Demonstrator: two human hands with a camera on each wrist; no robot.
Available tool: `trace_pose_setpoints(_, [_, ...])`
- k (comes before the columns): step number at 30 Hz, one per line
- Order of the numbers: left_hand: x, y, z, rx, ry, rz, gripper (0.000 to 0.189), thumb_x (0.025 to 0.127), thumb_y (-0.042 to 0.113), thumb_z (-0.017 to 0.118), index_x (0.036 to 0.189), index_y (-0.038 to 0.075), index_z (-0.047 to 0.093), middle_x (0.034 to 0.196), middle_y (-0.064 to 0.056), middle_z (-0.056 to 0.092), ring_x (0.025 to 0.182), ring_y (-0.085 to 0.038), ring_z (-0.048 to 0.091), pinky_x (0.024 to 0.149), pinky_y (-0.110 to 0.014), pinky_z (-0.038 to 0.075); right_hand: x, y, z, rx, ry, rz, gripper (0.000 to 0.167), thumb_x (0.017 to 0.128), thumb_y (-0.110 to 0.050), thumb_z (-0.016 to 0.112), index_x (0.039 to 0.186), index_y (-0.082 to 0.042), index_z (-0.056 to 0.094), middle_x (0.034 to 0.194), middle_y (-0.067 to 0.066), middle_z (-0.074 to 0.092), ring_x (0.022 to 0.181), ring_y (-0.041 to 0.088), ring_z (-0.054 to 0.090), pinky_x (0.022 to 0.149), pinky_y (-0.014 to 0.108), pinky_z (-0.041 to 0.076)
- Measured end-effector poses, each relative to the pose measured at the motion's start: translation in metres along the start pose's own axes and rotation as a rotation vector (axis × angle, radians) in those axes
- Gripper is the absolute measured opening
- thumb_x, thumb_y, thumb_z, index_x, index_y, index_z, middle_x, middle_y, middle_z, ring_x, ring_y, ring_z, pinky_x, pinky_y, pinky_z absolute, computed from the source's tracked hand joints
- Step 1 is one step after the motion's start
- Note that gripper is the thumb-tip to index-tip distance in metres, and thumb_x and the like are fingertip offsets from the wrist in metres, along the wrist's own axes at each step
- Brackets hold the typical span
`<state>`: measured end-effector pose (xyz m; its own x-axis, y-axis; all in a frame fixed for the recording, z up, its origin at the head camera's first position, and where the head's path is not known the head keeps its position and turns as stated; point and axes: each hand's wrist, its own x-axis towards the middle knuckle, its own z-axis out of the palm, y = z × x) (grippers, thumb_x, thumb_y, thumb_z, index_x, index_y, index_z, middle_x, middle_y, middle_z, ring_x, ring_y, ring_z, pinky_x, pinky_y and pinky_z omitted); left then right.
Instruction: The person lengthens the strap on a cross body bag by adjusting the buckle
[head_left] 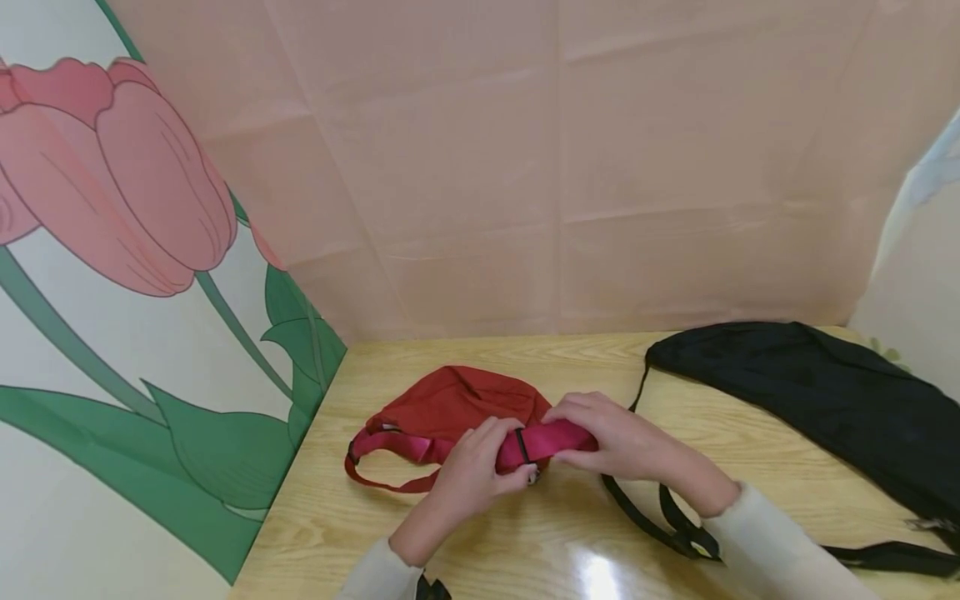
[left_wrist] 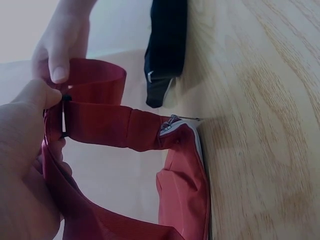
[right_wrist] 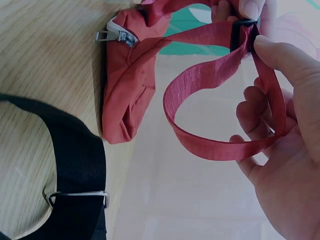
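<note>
A red waist bag (head_left: pixel 465 396) lies on the table, its wide red strap (head_left: pixel 562 437) lifted in front of it. My left hand (head_left: pixel 476 467) pinches the strap beside a black slide buckle (head_left: pixel 522 446). Just right of the buckle, my right hand (head_left: pixel 618 437) holds the strap between thumb and fingers. In the right wrist view the strap (right_wrist: pixel 200 145) forms a loop out of the buckle (right_wrist: pixel 242 35), with the right thumb close against it. A metal zipper pull (right_wrist: pixel 117 36) shows at the bag's end.
To the right lies a larger black bag (head_left: pixel 795 400), its black strap (head_left: pixel 645 517) trailing over the wooden table (head_left: pixel 315 533) beneath my right forearm. A pinkish sheet (head_left: pixel 465 167) hangs behind the table. A tulip-printed panel (head_left: pixel 150 333) stands at the left.
</note>
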<state>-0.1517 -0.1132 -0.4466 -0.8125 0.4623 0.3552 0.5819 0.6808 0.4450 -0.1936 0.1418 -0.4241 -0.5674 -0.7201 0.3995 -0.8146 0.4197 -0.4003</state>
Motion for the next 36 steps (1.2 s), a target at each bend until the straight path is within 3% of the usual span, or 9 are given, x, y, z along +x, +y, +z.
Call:
trace_pose_setpoints(9, [-0.0003, 0.0018, -0.0007, -0.002, -0.016, -0.022, 0.051, 0.090, 0.036, 0.076, 0.131, 0.012, 0.058, 0.109, 0.002, 0.063, 0.085, -0.007, 0.054, 0.075, -0.024, 0.046, 0.0043, -0.0049, 0.0021, 0.003, -0.002, -0.014, 0.038, 0.084, -0.024, 0.084, 0.118, -0.019, 0.067, 0.107, -0.012, 0.063, 0.094, 0.007, 0.055, 0.080, 0.032, 0.050])
trace_pose_setpoints(16, [-0.0004, 0.0012, 0.0004, 0.007, -0.006, -0.011, 0.050, 0.089, 0.037, 0.076, 0.130, 0.013, 0.059, 0.108, 0.003, 0.063, 0.085, -0.006, 0.054, 0.075, -0.024, 0.045, 0.0055, -0.0064, 0.0045, -0.018, -0.017, -0.003, 0.037, 0.086, -0.029, 0.083, 0.119, -0.020, 0.067, 0.107, -0.013, 0.062, 0.098, 0.007, 0.055, 0.085, 0.035, 0.049])
trace_pose_setpoints(26, [-0.0006, 0.0013, 0.0009, 0.001, -0.011, -0.015, 0.051, 0.089, 0.037, 0.076, 0.131, 0.012, 0.059, 0.107, 0.004, 0.063, 0.083, -0.006, 0.052, 0.073, -0.023, 0.044, -0.0003, -0.0012, 0.0014, -0.026, 0.019, -0.025, 0.037, 0.084, -0.025, 0.084, 0.116, -0.019, 0.067, 0.104, -0.013, 0.062, 0.091, 0.006, 0.054, 0.081, 0.033, 0.048])
trace_pose_setpoints(36, [-0.0008, -0.0009, 0.0022, 0.017, -0.004, -0.001, 0.051, 0.089, 0.038, 0.076, 0.129, 0.014, 0.059, 0.107, 0.004, 0.063, 0.084, -0.005, 0.054, 0.074, -0.022, 0.044, 0.0049, -0.0067, 0.0045, -0.049, 0.001, -0.024, 0.038, 0.084, -0.029, 0.085, 0.116, -0.020, 0.068, 0.106, -0.013, 0.063, 0.097, 0.008, 0.056, 0.086, 0.037, 0.050])
